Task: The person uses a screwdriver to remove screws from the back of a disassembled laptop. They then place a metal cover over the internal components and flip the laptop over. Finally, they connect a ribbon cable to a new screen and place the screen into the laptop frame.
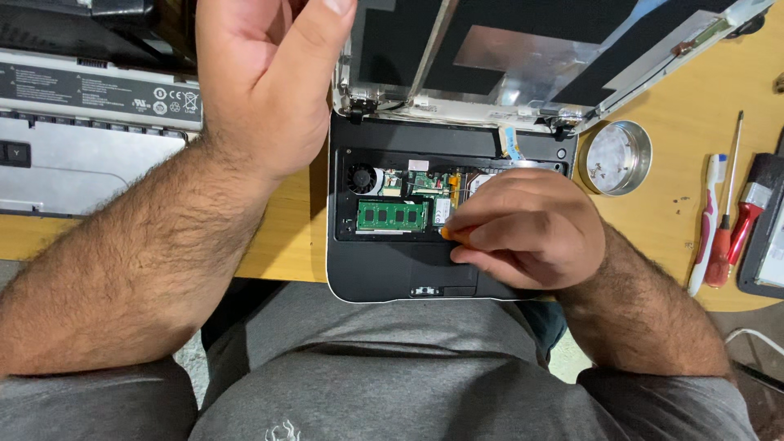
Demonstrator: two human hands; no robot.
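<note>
1. My right hand (523, 233) rests over the open base of a small black laptop (376, 269), fingers curled tight around a tool with an orange handle (447, 233); only a sliver of that handle shows between thumb and forefinger, so I cannot tell what kind of tip it has.
2. That grip is closed fully on the tool, which sits just right of the green memory module (392, 216) inside the laptop's exposed bay.
3. A small round fan (360, 178) sits at the bay's left end, above the memory module.
4. My left hand (265, 73) is raised above the surface, near the laptop's left hinge, fingers loosely curled and holding nothing that I can see.
5. The laptop lies on the wooden surface (678, 220) right in front of me, its stripped screen lid (523, 57) tilted back.
6. To the right stand a round metal tin (618, 157) with a few tiny screws in it, then a white toothbrush (707, 220), a red-handled screwdriver (725, 233) and a brush (755, 200) with a red handle.
7. On the left lies another laptop (82, 131), grey, underside up.
</note>
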